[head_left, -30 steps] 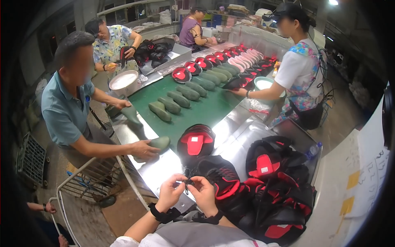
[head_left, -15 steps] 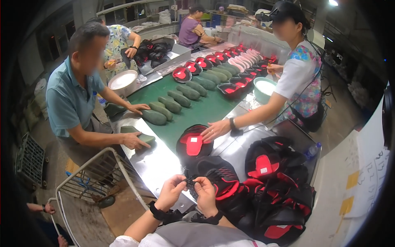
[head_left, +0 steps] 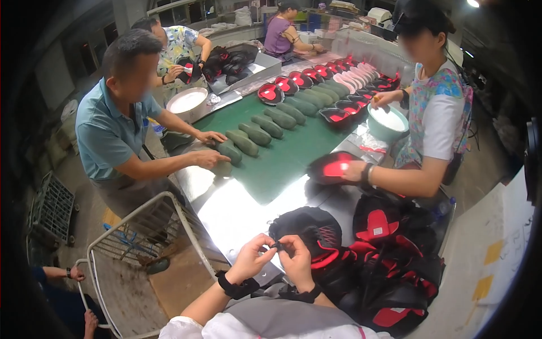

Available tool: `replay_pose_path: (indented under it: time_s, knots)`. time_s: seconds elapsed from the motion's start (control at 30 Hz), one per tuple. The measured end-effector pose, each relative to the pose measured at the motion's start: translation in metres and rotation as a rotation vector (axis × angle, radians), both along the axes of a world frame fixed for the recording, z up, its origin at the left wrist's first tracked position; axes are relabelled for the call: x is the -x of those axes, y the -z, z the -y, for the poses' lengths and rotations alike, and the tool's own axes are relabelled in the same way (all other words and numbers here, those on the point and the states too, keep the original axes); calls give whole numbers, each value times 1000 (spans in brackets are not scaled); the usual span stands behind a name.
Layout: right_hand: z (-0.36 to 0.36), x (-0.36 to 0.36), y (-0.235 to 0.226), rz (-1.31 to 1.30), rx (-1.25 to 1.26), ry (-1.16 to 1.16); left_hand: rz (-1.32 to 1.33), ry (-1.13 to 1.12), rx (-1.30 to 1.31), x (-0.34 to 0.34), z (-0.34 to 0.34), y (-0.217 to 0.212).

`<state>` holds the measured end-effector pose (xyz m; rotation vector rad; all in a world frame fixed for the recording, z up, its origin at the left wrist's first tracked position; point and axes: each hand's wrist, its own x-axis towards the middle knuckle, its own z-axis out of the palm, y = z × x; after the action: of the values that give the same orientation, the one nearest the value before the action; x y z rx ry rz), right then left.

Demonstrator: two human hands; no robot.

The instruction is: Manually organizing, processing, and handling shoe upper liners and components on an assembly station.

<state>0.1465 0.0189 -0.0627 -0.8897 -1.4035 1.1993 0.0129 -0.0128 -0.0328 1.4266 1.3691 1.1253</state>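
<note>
Low in the middle of the head view, my left hand (head_left: 252, 259) and my right hand (head_left: 296, 261) meet, fingertips pinched. Between them is a small piece of black cord (head_left: 276, 246), mostly hidden by the fingers. Just beyond my right hand lies a black shoe upper (head_left: 307, 223) with red lining and red criss-cross stitching. To its right spreads a heap of black and red shoe uppers (head_left: 389, 271). Both of my wrists wear black bands.
A green conveyor belt (head_left: 271, 175) carries rows of green shoe lasts (head_left: 254, 134), uppers and pink insoles (head_left: 353, 79). At left a co-worker touches lasts; another at right holds an upper (head_left: 333, 168) beside a green bowl (head_left: 388, 121). A wire cart (head_left: 164, 198) stands left of me.
The view has shifted slightly. My hands still pinch the black cord, and less of it shows. The right co-worker has drawn an upper rightward. The left co-worker's last has moved up to the row.
</note>
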Motion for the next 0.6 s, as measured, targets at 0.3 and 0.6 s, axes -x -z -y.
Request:
replay_pose_path:
  time_s: [0.3,0.6]
  knots:
    - [2,3,0,-476,294,37,562,-42,174,-4,-2,10]
    - [0,4,-3,-638,464,100,574,-48,110,1,1,8]
